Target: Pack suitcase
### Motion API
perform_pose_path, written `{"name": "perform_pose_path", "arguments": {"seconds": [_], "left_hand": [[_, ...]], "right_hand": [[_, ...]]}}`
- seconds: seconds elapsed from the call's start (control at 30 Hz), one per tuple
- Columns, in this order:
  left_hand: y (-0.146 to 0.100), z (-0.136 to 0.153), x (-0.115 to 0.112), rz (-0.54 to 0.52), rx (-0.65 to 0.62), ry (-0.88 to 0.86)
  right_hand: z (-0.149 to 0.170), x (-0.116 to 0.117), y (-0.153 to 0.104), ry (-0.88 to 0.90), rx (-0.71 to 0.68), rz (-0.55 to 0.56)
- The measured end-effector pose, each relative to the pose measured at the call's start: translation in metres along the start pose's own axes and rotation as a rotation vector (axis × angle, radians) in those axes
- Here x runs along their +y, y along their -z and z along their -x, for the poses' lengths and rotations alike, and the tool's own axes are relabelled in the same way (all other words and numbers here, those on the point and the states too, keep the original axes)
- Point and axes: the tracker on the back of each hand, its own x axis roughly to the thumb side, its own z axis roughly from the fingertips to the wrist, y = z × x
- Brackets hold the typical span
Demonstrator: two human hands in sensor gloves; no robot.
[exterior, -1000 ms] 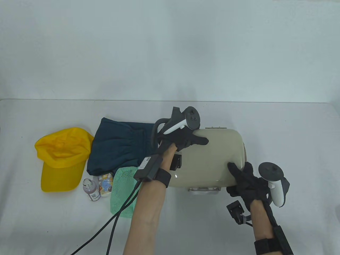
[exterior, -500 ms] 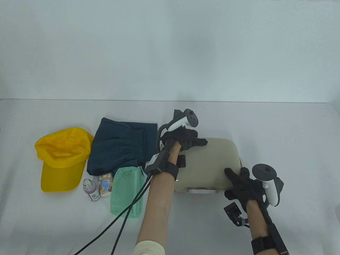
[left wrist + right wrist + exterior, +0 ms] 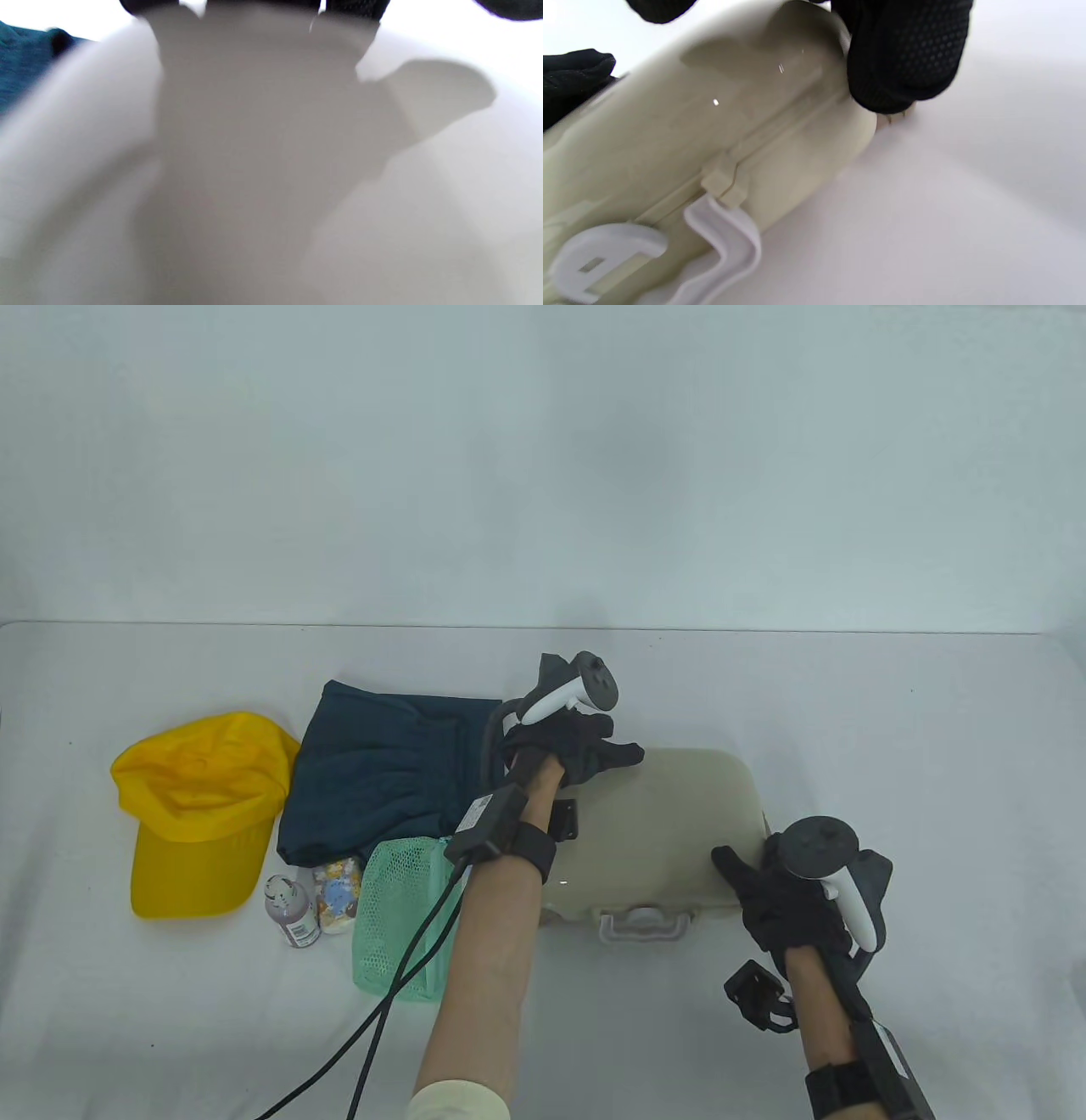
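A beige hard-shell suitcase lies flat and closed on the table, its white handle facing me. My left hand holds its far left corner, thumb stretched along the lid. The left wrist view shows only the blurred lid close up. My right hand grips the near right corner. In the right wrist view its fingers wrap that corner of the suitcase, beside the white handle and a round white latch.
Left of the suitcase lie a folded dark teal garment, a yellow cap, a green mesh pouch, a small bottle and a small patterned packet. Black cables trail from my left wrist.
The suitcase has come down from a tilted position to lie flat, handle now towards me. Both hands stayed on it and sank with it.
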Motion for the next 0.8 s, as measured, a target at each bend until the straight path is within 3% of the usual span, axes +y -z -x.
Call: {"name": "perform_pose_path", "arguments": {"seconds": [0.13,0.2,0.3,0.37,0.5,0.7,0.8], "left_hand": [[-0.015,0.014,-0.005,-0.014,-0.008,0.0],[-0.018,0.021,-0.013,-0.01,-0.009,-0.011],[-0.019,0.028,-0.023,0.005,-0.009,-0.045],[-0.019,0.031,-0.027,-0.016,-0.029,-0.093],[-0.019,0.034,-0.031,-0.023,-0.04,-0.095],[-0.017,0.038,-0.034,0.008,-0.057,-0.157],[-0.015,0.04,-0.035,0.02,-0.072,-0.184]], "right_hand": [[-0.026,-0.013,-0.022,-0.169,-0.093,0.097],[-0.04,-0.014,-0.031,-0.208,-0.137,0.089],[-0.053,-0.005,-0.036,-0.213,-0.186,-0.055],[-0.057,0.009,-0.034,-0.169,-0.194,-0.207],[-0.05,0.039,-0.023,-0.102,-0.154,-0.405],[-0.032,0.063,-0.007,0.026,-0.07,-0.531],[-0.03,0.068,-0.004,0.104,-0.058,-0.535]]}}
